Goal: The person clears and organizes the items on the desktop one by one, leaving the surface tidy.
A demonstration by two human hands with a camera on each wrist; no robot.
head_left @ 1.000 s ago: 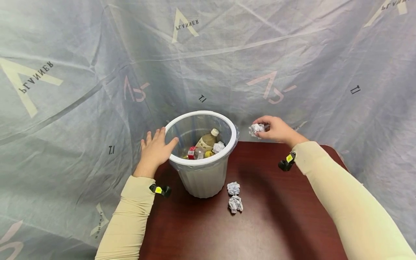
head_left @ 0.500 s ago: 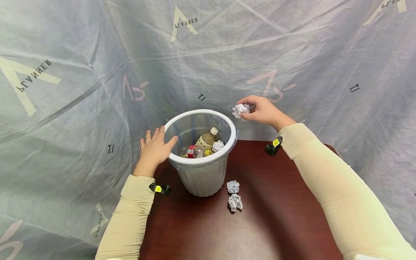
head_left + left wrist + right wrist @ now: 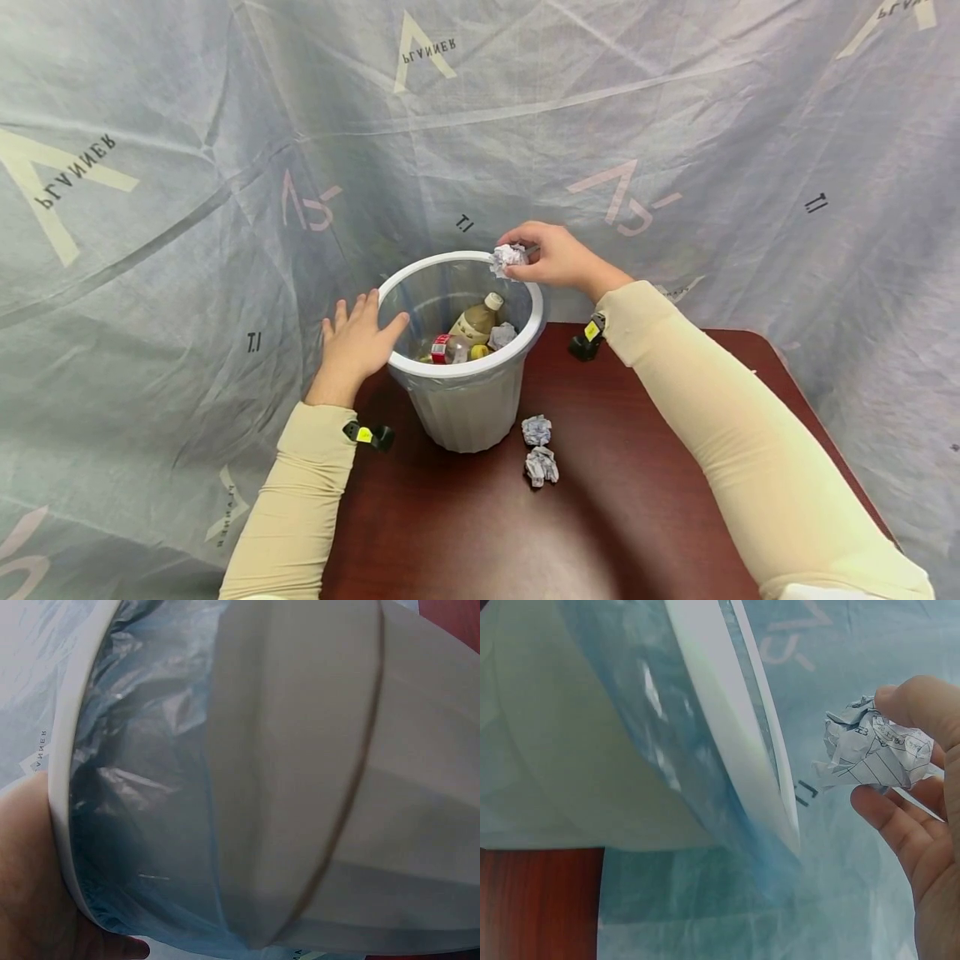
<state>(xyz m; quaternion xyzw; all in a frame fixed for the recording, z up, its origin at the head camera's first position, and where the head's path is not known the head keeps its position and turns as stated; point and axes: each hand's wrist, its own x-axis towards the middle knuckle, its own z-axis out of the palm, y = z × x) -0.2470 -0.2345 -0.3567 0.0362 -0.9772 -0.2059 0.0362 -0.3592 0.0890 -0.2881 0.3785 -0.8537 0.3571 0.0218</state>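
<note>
My right hand (image 3: 558,257) pinches a crumpled paper ball (image 3: 508,261) between thumb and fingers, above the far right rim of a trash bin (image 3: 467,417). Printed lines show on that paper ball (image 3: 874,750) in the right wrist view, where it is apart from the rim. At the bin's left side, my left hand (image 3: 357,343) rests against the white rim with its fingers spread. The left wrist view hides most of that hand behind the rim. Inside the lined bin lie a bottle with a white cap (image 3: 476,322), a red-labelled bottle (image 3: 448,349) and a white paper ball (image 3: 502,336).
Two crumpled paper balls, one farther (image 3: 536,430) and one nearer (image 3: 542,467), lie on the dark red table (image 3: 600,467) right of the bin. A grey printed sheet (image 3: 675,125) hangs behind and around the table. A clear plastic liner (image 3: 142,787) folds over the bin's rim.
My right hand has carried the paper ball up and leftward, from beside the bin to above its far right rim. The left hand stays at the rim.
</note>
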